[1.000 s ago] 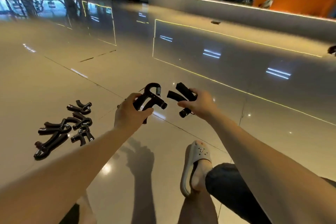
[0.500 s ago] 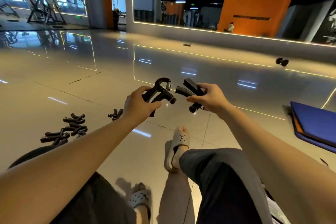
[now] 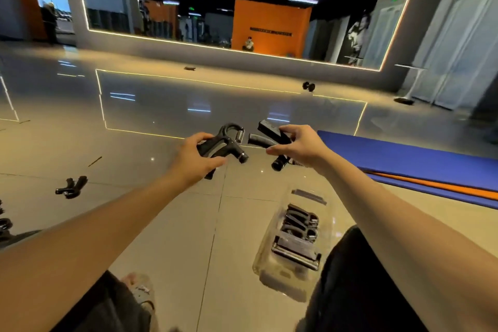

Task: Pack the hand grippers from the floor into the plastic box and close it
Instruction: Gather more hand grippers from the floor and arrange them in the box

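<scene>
Left hand (image 3: 194, 160) clamps a black hand gripper (image 3: 225, 146), steel spring toward one o'clock — right hand (image 3: 300, 147) clamps a second gripper (image 3: 262, 140), handles toward ten.

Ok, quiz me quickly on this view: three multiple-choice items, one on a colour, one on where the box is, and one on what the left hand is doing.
1. The mat at right is mainly: A) blue B) green C) white.
2. The plastic box lies: A) on a shelf B) on the floor by the right knee C) in the lap.
3. The left hand: A) rests flat on the ground B) hangs empty C) grips a hand gripper.

Key: A, it is blue with an orange strip; B, the box sits on the floor beside the knee; C, its fingers curl round the black handle.
</scene>
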Motion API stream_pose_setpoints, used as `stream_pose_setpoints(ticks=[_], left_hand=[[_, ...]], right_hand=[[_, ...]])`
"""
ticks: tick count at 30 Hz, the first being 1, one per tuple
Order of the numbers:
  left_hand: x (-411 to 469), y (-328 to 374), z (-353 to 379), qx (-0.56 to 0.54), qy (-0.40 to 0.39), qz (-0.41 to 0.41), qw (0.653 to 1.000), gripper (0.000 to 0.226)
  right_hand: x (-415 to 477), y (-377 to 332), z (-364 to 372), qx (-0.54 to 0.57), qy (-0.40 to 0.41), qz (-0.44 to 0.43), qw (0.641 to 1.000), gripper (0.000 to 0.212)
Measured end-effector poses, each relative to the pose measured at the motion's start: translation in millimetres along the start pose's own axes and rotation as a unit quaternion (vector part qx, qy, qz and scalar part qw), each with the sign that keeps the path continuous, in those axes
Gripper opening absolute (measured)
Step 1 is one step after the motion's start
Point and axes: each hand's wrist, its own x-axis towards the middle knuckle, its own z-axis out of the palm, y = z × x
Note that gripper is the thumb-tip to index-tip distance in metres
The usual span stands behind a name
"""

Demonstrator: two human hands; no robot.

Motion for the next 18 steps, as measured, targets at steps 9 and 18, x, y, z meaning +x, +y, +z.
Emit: stream_pose_setpoints(ticks=[9, 18], left_hand=[[9, 39, 94, 0.025, -0.121, 0.032, 0.992, 0.066], [42, 29, 179, 0.043, -0.166, 0.005, 0.985, 0.062]], right_hand=[[-45, 96, -73, -0.030, 0.037, 0.093, 0.995, 0.076], [-23, 181, -82, -0.030, -0.004, 0.135, 0.990, 0.072]])
